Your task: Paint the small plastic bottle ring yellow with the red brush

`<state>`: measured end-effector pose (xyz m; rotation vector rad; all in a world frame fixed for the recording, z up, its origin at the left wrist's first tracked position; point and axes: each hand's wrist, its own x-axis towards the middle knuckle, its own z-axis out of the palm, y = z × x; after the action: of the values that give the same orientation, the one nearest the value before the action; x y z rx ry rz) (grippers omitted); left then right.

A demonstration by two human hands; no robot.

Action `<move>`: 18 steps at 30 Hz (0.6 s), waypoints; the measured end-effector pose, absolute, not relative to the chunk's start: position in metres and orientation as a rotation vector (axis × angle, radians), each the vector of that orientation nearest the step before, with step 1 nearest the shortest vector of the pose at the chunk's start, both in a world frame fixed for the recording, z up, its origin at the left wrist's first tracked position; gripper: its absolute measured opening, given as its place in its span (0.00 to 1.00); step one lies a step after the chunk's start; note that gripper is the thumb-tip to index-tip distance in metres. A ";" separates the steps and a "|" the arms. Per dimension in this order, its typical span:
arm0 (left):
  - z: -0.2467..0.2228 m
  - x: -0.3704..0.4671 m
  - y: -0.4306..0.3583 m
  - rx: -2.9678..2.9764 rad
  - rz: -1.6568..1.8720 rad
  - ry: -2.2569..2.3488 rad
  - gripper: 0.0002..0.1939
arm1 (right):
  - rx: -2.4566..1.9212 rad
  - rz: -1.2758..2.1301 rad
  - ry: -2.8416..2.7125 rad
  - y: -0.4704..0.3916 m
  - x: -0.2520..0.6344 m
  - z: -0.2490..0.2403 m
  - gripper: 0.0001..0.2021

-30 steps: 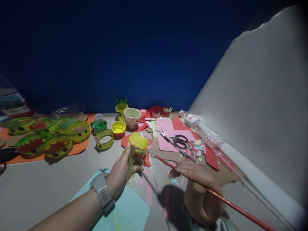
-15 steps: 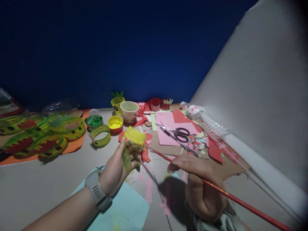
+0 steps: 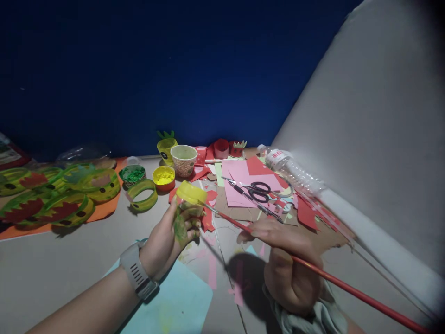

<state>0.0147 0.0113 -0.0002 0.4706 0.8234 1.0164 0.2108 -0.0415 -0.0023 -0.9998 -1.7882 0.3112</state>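
Green-smeared and wearing a grey watch, my left hand (image 3: 170, 239) grips a clear plastic ring (image 3: 191, 194), its upper part painted yellow. My right hand (image 3: 292, 260) is closed around a long red paintbrush (image 3: 347, 286). The brush tip meets the ring's right side. Behind the ring stand a tub of yellow paint (image 3: 164, 176) and a tub of green paint (image 3: 133, 174). A green and yellow painted ring (image 3: 143, 195) lies left of my left hand. Light blue paper (image 3: 177, 297), stained with paint, lies under my left forearm.
Several painted rings with red paper pieces (image 3: 66, 208) lie on orange paper at left. A paper cup (image 3: 184, 161) stands at the back. Scissors (image 3: 259, 191) and a pen rest on pink paper (image 3: 232, 197). A plastic bottle (image 3: 292, 169) leans near the white wall at right.
The whole view has shifted slightly, so everything sits a little further left. Both hands keep their holds, and the brush tip stays at the ring's right side.
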 end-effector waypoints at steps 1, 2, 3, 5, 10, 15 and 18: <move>0.000 0.015 0.011 0.475 1.015 0.818 0.18 | -0.958 0.304 -1.746 -0.042 0.209 -0.002 0.18; 0.000 0.015 0.011 0.474 1.011 0.814 0.18 | -0.926 0.299 -1.706 -0.042 0.208 -0.001 0.18; 0.000 0.015 0.011 0.470 1.009 0.809 0.18 | -0.908 0.296 -1.678 -0.042 0.206 0.000 0.19; 0.000 0.014 0.011 0.451 1.011 0.802 0.17 | -0.894 0.304 -1.679 -0.042 0.204 0.003 0.19; 0.000 0.012 0.011 0.417 1.018 0.798 0.17 | -0.856 0.307 -1.782 -0.040 0.202 0.007 0.20; -0.001 0.011 0.011 0.388 1.000 0.779 0.19 | -0.839 0.317 -1.761 -0.037 0.203 0.006 0.19; -0.001 0.011 0.014 0.379 0.980 0.778 0.20 | -0.857 0.300 -1.789 -0.036 0.203 0.007 0.17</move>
<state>0.0112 0.0137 -0.0014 0.3793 0.7780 0.9800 0.2028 -0.0355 0.0071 -0.8574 -1.7892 0.2998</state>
